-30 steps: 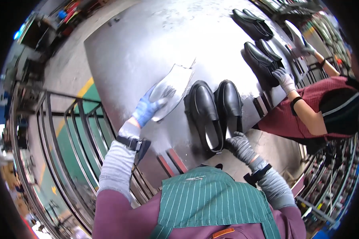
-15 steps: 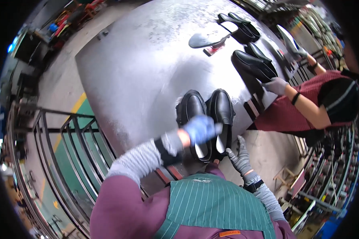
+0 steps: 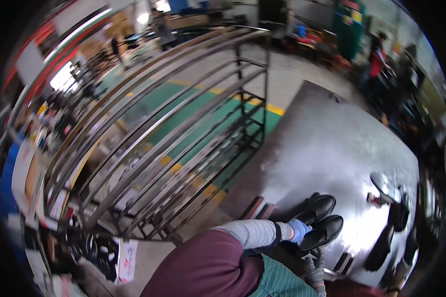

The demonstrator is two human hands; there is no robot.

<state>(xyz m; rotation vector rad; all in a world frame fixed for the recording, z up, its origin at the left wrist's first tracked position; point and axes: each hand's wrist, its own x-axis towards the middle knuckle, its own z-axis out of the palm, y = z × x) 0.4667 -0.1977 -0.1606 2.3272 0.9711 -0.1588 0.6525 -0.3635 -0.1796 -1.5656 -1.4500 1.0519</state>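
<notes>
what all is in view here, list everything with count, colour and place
near shoes: 2, black, side by side on the table
farther shoes: at least 2, dark, table's right side
flat piece: 1, grey, right part of the table
strips: 2, dark reddish, table's near-left edge
table: 1, grey, right of centre
rack: 1, dark metal, left of the table
floor: grey and green, yellow lines, beyond the rack
carton: 1, whitish, lower left
background people: at least 2, one in red, upper edge
co-worker's hand: 1, pale glove, lower right
background clutter: too blurred to count
apron: 1, green striped, bottom edge
left sleeve: 1, maroon, bottom centre
left hand: 1, blue glove, at the near shoes
right hand: 1, grey glove, below them
</notes>
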